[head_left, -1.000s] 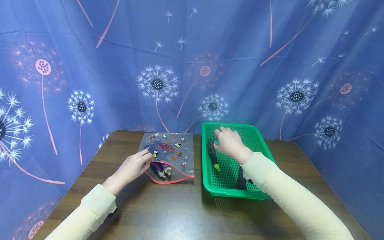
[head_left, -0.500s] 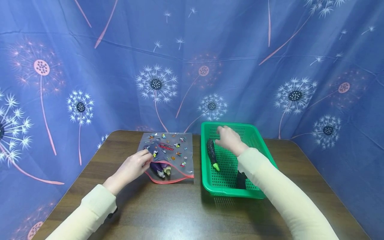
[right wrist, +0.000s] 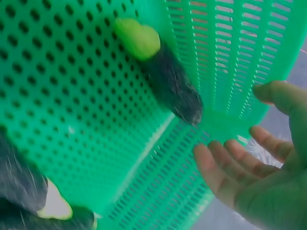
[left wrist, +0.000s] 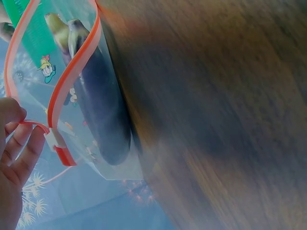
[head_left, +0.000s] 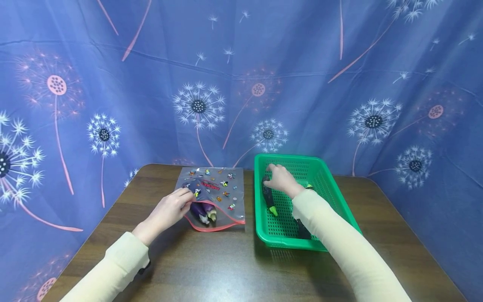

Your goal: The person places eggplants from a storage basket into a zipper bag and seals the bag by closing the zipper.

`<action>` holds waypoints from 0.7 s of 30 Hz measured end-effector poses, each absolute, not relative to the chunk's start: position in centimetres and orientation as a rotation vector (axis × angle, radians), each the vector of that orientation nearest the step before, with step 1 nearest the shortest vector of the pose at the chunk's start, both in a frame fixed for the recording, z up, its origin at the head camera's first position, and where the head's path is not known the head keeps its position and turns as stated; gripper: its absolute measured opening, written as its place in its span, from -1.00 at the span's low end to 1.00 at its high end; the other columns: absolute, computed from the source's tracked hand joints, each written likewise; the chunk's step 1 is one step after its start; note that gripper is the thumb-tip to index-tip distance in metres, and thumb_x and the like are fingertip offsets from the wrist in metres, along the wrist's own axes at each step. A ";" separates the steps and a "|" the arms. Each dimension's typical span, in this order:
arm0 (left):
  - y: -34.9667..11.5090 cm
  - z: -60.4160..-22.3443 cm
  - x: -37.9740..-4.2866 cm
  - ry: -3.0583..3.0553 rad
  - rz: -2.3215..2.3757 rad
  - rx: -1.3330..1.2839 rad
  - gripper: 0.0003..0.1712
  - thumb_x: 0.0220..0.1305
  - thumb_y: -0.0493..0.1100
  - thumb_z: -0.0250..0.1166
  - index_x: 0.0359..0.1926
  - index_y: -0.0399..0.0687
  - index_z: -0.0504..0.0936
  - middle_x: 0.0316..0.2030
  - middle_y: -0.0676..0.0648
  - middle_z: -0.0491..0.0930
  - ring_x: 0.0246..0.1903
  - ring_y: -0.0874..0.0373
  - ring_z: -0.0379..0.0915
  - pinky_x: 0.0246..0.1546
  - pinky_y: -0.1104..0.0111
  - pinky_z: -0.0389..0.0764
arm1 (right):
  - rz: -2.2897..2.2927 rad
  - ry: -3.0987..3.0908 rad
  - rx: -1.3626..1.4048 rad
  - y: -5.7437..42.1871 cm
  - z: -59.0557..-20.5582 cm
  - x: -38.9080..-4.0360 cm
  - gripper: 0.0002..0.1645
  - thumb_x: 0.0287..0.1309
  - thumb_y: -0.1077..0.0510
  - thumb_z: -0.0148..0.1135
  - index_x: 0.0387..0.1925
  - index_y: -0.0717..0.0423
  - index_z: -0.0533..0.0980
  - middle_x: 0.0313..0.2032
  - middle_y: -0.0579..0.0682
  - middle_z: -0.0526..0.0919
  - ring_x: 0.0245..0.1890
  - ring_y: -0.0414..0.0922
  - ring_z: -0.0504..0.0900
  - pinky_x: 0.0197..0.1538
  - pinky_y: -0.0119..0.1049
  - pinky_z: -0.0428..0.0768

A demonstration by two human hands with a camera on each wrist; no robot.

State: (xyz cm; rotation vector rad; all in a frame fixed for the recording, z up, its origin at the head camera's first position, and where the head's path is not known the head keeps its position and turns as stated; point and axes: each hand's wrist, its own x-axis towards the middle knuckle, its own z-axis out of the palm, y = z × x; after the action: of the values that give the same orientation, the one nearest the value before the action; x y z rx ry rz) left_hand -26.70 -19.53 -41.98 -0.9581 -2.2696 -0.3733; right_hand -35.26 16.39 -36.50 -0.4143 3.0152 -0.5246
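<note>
My left hand [head_left: 173, 212] pinches the red zip rim of a clear printed bag [head_left: 230, 184] lying on the table, holding its mouth apart. Two purple eggplants [head_left: 205, 212] show inside, pale stem ends toward the mouth; in the left wrist view the eggplant [left wrist: 103, 110] lies lengthwise behind the red rim. My right hand [head_left: 283, 180], fingers spread with nothing between them, hovers inside the green basket [head_left: 275, 242]. Below it and to its left lies a dark vegetable with a bright green end [head_left: 268, 197]; the right wrist view shows this dark vegetable [right wrist: 175, 86] just beyond my fingertips.
More dark vegetables [head_left: 303, 230] lie in the basket's near right part, partly hidden by my right sleeve; in the right wrist view, dark vegetables [right wrist: 21, 182] overlap at lower left. A blue dandelion-patterned curtain [head_left: 234, 63] closes off the back and sides of the wooden table [head_left: 219, 268].
My right hand has shifted slightly left, nearer the dark vegetable at the basket's left side, and the forearm has swung inward. The left hand and bag stay about the same.
</note>
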 end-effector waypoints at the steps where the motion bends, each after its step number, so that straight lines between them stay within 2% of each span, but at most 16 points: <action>1: -19.5 -42.0 -26.7 -2.270 -0.371 -0.958 -0.69 -0.14 -0.45 0.30 -0.40 0.03 0.52 -0.40 0.13 0.47 -0.37 0.24 0.39 -0.42 0.35 0.51 | -0.554 2.994 -0.414 16.3 -36.8 -35.3 -0.32 0.15 0.07 0.23 0.25 0.24 0.29 0.22 0.31 0.34 0.16 0.23 0.38 0.05 0.08 0.47; 8: -19.4 -42.3 -26.7 -2.278 -0.395 -0.952 -0.70 -0.14 -0.45 0.30 -0.39 0.00 0.54 -0.39 0.13 0.49 -0.35 0.24 0.40 -0.41 0.35 0.51 | -0.642 2.887 -0.381 16.2 -39.0 -35.6 -0.28 0.11 0.10 0.29 0.27 0.21 0.26 0.22 0.33 0.32 0.28 0.28 0.21 0.10 0.11 0.43; 16: -19.4 -42.2 -26.8 -2.259 -0.389 -0.954 -0.70 -0.16 -0.46 0.30 -0.41 0.00 0.52 -0.40 0.13 0.46 -0.37 0.25 0.37 -0.43 0.36 0.49 | -0.705 2.865 -0.325 16.6 -40.5 -35.7 -0.16 0.08 0.10 0.32 0.32 0.23 0.16 0.23 0.35 0.30 0.27 0.28 0.23 0.15 0.13 0.39; 21: -19.5 -42.2 -26.9 -2.263 -0.383 -0.953 -0.71 -0.17 -0.46 0.30 -0.42 -0.02 0.53 -0.41 0.12 0.45 -0.38 0.25 0.36 -0.45 0.36 0.48 | -0.720 2.860 -0.249 16.4 -41.2 -35.5 -0.14 0.08 0.11 0.31 0.33 0.22 0.11 0.23 0.37 0.28 0.23 0.28 0.28 0.10 0.12 0.43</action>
State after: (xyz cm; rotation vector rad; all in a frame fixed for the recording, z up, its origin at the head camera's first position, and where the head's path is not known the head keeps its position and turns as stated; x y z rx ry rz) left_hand -26.85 -19.51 -42.20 -0.9528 -2.2630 -0.3828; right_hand -35.49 16.43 -41.23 -0.2491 2.8595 -0.7197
